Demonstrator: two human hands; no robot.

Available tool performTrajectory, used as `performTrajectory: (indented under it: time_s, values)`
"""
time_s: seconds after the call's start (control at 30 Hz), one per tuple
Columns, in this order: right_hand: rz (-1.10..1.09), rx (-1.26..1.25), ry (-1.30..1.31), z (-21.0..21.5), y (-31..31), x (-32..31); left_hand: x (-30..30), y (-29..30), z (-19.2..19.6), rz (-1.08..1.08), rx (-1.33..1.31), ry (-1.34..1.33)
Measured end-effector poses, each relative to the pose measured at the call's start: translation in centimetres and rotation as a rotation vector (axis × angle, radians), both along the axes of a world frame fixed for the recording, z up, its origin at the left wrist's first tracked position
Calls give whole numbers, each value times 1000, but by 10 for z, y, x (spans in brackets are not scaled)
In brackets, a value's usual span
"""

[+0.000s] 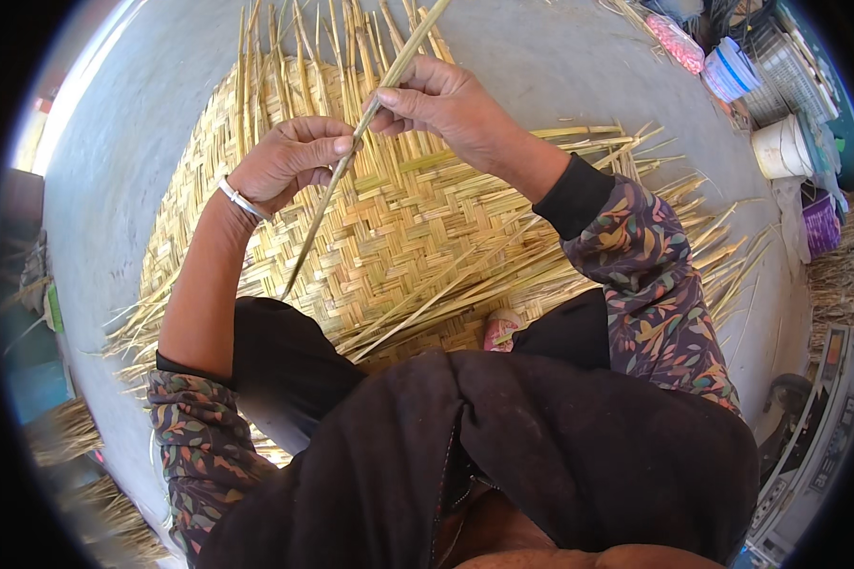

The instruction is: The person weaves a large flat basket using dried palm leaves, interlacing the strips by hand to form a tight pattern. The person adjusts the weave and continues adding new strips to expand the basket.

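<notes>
A long pale green reed strip (324, 204) runs slantwise from top right down to the lower left over a woven straw mat (389, 237). My left hand (289, 161), with a silver bangle on the wrist, is closed around the strip near its middle. My right hand (446, 102) pinches the same strip higher up between thumb and fingers. Both hands hover above the mat's middle. Loose unwoven strips (617, 152) stick out from the mat's far and right edges. A loose bundle of reeds (465, 284) lies across the mat near my knees.
The mat lies on a grey concrete floor (560, 57). A white bucket (783, 147), a striped container (731, 68) and a purple bag (819, 220) stand at the far right. Dry straw piles (66, 431) lie at the lower left. My dark-clothed knees (285, 360) rest on the mat's near edge.
</notes>
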State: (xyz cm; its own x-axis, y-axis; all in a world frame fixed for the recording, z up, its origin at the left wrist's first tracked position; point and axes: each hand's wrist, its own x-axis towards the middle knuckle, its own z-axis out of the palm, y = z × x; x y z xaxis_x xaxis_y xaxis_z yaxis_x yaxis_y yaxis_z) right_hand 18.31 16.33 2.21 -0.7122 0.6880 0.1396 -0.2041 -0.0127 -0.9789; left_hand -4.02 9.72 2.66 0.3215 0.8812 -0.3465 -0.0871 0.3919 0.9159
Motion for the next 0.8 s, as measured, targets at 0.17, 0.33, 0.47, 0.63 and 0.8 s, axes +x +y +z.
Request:
performTrajectory:
  time_s: [0.17,0.33,0.47,0.63,0.8]
  values:
    - [-22,51,-16,3,0,1,1,3,-1,9,165,85]
    - [-36,23,-62,-5,0,1,8,3,-4,61,342,277]
    - [-91,64,-140,-5,1,0,7,8,-9,63,346,355]
    - [-298,-40,-24,-4,29,22,-8,6,-22,71,340,569]
    - [-341,-124,142,-13,46,40,-16,13,-33,77,359,635]
